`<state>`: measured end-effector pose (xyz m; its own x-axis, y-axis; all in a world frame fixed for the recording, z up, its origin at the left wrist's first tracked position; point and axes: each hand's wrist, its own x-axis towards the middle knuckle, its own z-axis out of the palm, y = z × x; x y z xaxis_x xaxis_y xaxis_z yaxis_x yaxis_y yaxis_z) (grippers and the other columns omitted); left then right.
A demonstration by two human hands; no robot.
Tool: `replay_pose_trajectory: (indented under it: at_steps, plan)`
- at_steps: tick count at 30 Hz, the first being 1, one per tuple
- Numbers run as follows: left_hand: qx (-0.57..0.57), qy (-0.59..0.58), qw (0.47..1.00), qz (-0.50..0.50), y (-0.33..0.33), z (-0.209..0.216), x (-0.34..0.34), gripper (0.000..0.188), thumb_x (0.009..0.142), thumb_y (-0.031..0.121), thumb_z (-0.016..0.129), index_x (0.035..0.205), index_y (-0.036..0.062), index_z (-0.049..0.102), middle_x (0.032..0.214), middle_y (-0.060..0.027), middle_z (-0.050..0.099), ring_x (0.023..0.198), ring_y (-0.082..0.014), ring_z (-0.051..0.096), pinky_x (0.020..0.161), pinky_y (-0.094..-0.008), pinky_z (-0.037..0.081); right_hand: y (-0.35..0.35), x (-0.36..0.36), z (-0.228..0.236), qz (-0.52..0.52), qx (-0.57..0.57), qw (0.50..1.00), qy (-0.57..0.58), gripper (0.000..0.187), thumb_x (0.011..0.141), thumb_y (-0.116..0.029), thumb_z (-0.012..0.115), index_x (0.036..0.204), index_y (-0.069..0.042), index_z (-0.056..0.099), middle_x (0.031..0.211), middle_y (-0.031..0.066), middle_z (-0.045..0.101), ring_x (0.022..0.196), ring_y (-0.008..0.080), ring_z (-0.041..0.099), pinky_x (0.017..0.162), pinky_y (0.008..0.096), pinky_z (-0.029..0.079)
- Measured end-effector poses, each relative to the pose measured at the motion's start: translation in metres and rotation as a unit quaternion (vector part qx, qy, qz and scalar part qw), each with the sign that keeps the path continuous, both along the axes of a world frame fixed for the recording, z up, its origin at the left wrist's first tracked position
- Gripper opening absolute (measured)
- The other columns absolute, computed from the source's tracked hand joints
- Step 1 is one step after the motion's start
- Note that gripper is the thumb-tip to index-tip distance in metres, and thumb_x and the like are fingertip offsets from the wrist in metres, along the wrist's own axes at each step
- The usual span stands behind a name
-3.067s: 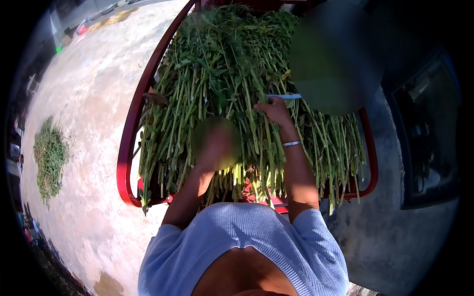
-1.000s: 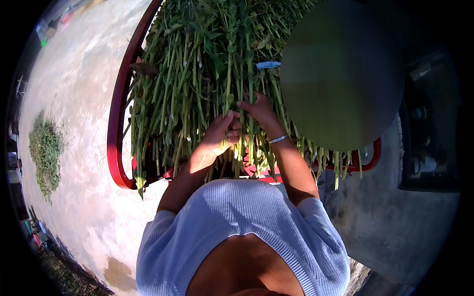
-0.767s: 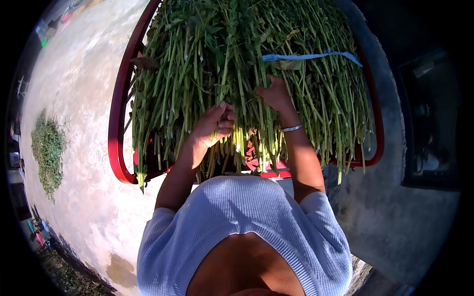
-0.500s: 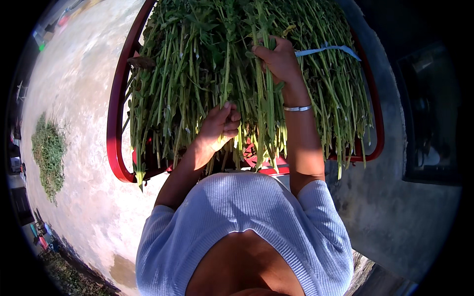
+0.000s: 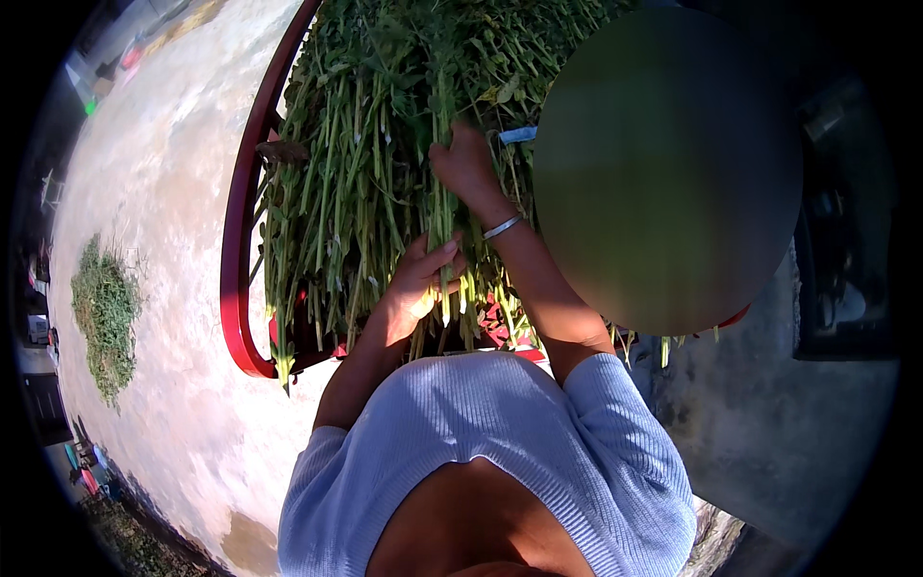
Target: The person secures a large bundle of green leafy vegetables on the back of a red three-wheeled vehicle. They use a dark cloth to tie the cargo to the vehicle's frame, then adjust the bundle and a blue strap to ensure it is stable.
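Head view: the left hand (image 5: 415, 277) clamps its fingers on green stalks (image 5: 441, 210) low, the right hand (image 5: 467, 171) higher, apparently keeping them straight.

Ribbed pale-blue top (image 5: 481, 409), short sleeves (image 5: 627, 413), silver bracelet (image 5: 502, 227)

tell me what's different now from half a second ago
The right hand has moved left and nearer the person, and now grips green stalks just above the left hand. The left hand's thumb now lies across those stalks. Nothing is clearly let go. The plant pile stays within the red frame, and the green heap lies on the ground as before.
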<state>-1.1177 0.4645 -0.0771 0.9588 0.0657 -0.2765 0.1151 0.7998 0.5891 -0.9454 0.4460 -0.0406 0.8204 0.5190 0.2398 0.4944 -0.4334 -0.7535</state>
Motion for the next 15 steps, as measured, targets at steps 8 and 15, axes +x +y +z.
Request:
replay_pose_trajectory:
  at_steps: [8,15]
  plan:
    - [-0.115,-0.039,0.992,-0.019,0.005,-0.028,-0.001,0.020,0.092,0.020,0.049,0.107,0.0055,0.051,0.060,0.0023,0.040,0.049,-0.0094,0.036,0.044,-0.0224,0.030,-0.016,0.026,0.054,0.017,-0.012,0.999,0.026,0.024,0.070,-0.017,0.062,0.070,0.006,0.055,0.058,0.0188,0.055,0.058,0.0313,0.059,0.055,0.0419,0.045]
    - [-0.162,-0.016,0.987,0.015,0.001,-0.022,0.003,0.039,0.092,0.039,0.047,0.110,0.0052,0.053,0.100,-0.0115,0.058,0.094,-0.0232,0.056,0.075,-0.0396,0.049,-0.034,-0.046,0.000,0.028,0.044,0.998,-0.047,0.028,0.074,-0.017,0.058,0.088,0.007,0.055,0.068,0.0226,0.058,0.067,0.0393,0.058,0.060,0.0456,0.045]
